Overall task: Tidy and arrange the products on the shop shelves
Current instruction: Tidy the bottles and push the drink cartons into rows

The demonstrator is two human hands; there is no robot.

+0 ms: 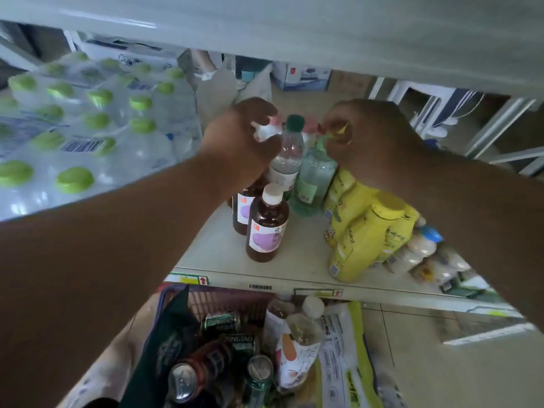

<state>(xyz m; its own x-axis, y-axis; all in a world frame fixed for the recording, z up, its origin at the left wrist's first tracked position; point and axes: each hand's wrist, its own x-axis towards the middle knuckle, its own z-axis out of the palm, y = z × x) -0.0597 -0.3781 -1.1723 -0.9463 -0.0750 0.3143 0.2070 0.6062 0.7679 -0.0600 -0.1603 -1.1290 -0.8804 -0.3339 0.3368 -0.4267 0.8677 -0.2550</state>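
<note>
Bare shelf (297, 257) open at six o'clock; brown bottle (266, 228) crowds center, yellow packs (365, 228) block four o'clock.
</note>
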